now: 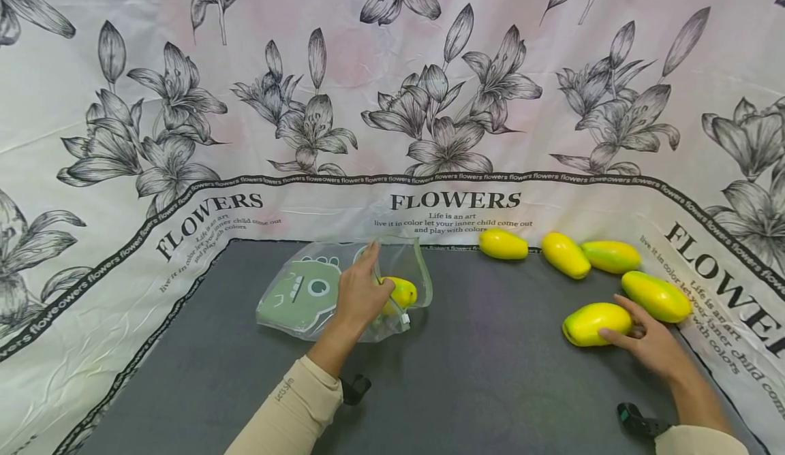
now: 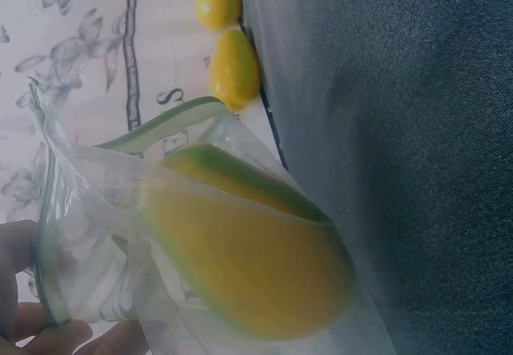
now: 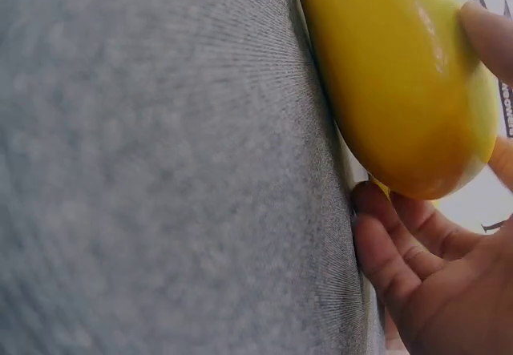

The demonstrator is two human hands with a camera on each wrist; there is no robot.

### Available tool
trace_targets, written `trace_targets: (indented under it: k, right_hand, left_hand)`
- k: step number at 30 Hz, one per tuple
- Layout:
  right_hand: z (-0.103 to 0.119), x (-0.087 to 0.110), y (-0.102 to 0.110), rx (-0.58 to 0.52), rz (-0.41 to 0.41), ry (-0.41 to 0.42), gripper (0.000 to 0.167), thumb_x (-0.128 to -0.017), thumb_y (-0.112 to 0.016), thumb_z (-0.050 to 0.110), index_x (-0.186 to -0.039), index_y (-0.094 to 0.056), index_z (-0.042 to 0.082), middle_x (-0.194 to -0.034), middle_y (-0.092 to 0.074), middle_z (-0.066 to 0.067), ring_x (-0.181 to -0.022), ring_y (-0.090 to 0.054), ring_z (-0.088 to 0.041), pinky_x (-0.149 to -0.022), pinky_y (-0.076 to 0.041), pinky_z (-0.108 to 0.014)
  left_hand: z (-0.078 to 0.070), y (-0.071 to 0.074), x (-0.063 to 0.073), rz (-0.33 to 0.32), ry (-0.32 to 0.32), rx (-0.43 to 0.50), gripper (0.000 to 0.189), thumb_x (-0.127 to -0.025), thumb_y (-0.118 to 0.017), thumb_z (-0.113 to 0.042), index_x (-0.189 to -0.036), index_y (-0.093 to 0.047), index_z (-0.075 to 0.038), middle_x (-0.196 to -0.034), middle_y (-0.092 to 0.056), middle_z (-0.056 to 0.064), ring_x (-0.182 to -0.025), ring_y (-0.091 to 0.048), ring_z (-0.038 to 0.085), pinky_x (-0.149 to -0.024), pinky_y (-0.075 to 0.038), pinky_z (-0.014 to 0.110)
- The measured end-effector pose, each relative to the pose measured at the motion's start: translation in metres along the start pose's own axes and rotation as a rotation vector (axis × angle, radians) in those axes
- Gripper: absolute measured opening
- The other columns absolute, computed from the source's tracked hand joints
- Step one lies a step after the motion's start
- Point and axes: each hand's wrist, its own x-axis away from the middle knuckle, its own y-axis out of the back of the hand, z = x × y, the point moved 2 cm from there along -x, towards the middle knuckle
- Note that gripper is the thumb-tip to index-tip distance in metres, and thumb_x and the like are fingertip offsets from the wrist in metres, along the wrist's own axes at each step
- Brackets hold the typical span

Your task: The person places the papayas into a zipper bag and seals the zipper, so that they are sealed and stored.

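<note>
My left hand [image 1: 363, 290] pinches the opening edge of a clear zip bag [image 1: 294, 329] printed with a green cartoon face. Inside the bag's mouth lies one yellow-green oval fruit [image 2: 248, 251]. In the left wrist view, the curled left fingers [image 2: 56, 339] are at the green seal strip. At the right side of the table, my right hand [image 1: 656, 346] holds one end of another yellow oval fruit [image 1: 597, 324]. The right wrist view shows the thumb on that fruit's upper side, with several fingers curled close by its lower end.
Behind the right hand lies a yellow fruit [image 1: 656, 296]. Further back are two neighbouring fruits, a tilted one [image 1: 565, 255] and a greenish one [image 1: 610, 257], and a separate fruit [image 1: 503, 244] by the back edge. Flower-printed cloth [image 1: 343, 213] borders the grey table [image 1: 490, 387].
</note>
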Motion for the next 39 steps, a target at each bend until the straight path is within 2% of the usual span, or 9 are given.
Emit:
trace_targets:
  k: [5, 6, 8, 12, 15, 18, 22, 32, 39]
  right_hand:
    - [-0.003, 0.002, -0.004, -0.050, -0.043, -0.016, 0.090, -0.090, -0.060, 0.051, -0.151, -0.020, -0.003, -0.137, -0.030, -0.040, -0.106, -0.052, -0.043, -0.071, -0.054, -0.038]
    - [-0.003, 0.002, -0.005, -0.080, -0.059, -0.004, 0.089, -0.090, -0.061, 0.050, -0.150, -0.022, -0.003, -0.138, -0.031, -0.040, -0.102, -0.057, -0.032, -0.069, -0.055, -0.034]
    - [-0.003, 0.004, -0.008, -0.142, -0.083, 0.025, 0.085, -0.091, -0.061, 0.046, -0.150, -0.025, -0.003, -0.139, -0.031, -0.041, -0.097, -0.059, -0.013, -0.070, -0.056, -0.031]
    - [-0.001, 0.006, -0.014, -0.260, -0.143, 0.078, 0.078, -0.090, -0.065, 0.039, -0.148, -0.033, -0.002, -0.141, -0.032, -0.038, -0.088, -0.047, 0.015, -0.072, -0.056, -0.034]
    - [0.003, 0.006, -0.016, -0.294, -0.200, 0.108, 0.074, -0.090, -0.067, 0.035, -0.147, -0.037, -0.001, -0.135, -0.042, -0.032, -0.086, -0.054, 0.012, -0.071, -0.056, -0.034]
    - [0.007, 0.006, -0.015, -0.352, -0.245, 0.139, 0.069, -0.090, -0.068, 0.028, -0.146, -0.039, 0.001, -0.123, -0.052, -0.008, -0.085, -0.061, 0.005, -0.070, -0.056, -0.032]
    - [0.016, 0.007, -0.013, -0.464, -0.258, 0.176, 0.065, -0.089, -0.069, 0.021, -0.146, -0.042, 0.006, -0.112, -0.049, 0.016, -0.086, -0.064, 0.002, -0.071, -0.055, -0.027]
    - [0.044, 0.012, -0.012, -0.746, -0.245, 0.276, 0.055, -0.088, -0.067, 0.004, -0.141, -0.051, 0.008, -0.112, -0.063, 0.008, -0.088, -0.067, -0.006, -0.071, -0.054, -0.023]
    - [0.062, 0.015, -0.014, -0.739, -0.287, 0.260, 0.056, -0.087, -0.069, 0.007, -0.140, -0.052, 0.008, -0.111, -0.062, 0.007, -0.088, -0.067, -0.005, -0.070, -0.053, -0.021]
  left_hand:
    - [0.000, 0.000, 0.000, 0.000, -0.004, 0.002, 0.067, -0.073, -0.060, -0.005, -0.139, -0.049, 0.002, -0.141, -0.047, 0.014, -0.042, -0.017, 0.009, -0.038, -0.025, 0.025]
    - [0.000, 0.000, 0.000, 0.000, -0.006, 0.001, 0.066, -0.074, -0.060, -0.005, -0.139, -0.049, 0.002, -0.141, -0.047, 0.014, -0.042, -0.017, 0.008, -0.038, -0.025, 0.025]
    - [0.000, 0.000, 0.000, -0.003, -0.011, 0.001, 0.066, -0.074, -0.060, -0.005, -0.138, -0.050, 0.002, -0.141, -0.047, 0.014, -0.042, -0.018, 0.009, -0.038, -0.025, 0.025]
    - [0.001, 0.001, 0.000, -0.010, -0.015, 0.006, 0.065, -0.074, -0.060, -0.005, -0.138, -0.050, 0.002, -0.141, -0.048, 0.014, -0.041, -0.018, 0.009, -0.038, -0.025, 0.025]
    - [0.001, 0.001, 0.000, -0.011, -0.015, 0.003, 0.065, -0.074, -0.060, -0.005, -0.138, -0.050, 0.002, -0.140, -0.048, 0.015, -0.041, -0.017, 0.008, -0.038, -0.025, 0.025]
    - [0.001, 0.001, 0.000, -0.007, -0.011, -0.005, 0.066, -0.074, -0.060, -0.005, -0.139, -0.049, 0.002, -0.140, -0.048, 0.015, -0.041, -0.015, 0.008, -0.038, -0.024, 0.024]
    - [0.002, 0.002, 0.000, -0.011, -0.015, -0.007, 0.066, -0.074, -0.060, -0.005, -0.138, -0.049, 0.002, -0.140, -0.048, 0.016, -0.041, -0.013, 0.007, -0.038, -0.023, 0.024]
    - [0.000, 0.005, -0.002, -0.032, -0.029, -0.019, 0.065, -0.073, -0.061, -0.005, -0.137, -0.051, 0.004, -0.139, -0.049, 0.017, -0.045, -0.020, 0.011, -0.041, -0.027, 0.027]
    - [0.001, 0.006, -0.001, -0.036, -0.047, -0.023, 0.064, -0.073, -0.061, -0.004, -0.136, -0.051, 0.005, -0.138, -0.050, 0.017, -0.042, -0.013, 0.005, -0.040, -0.025, 0.026]
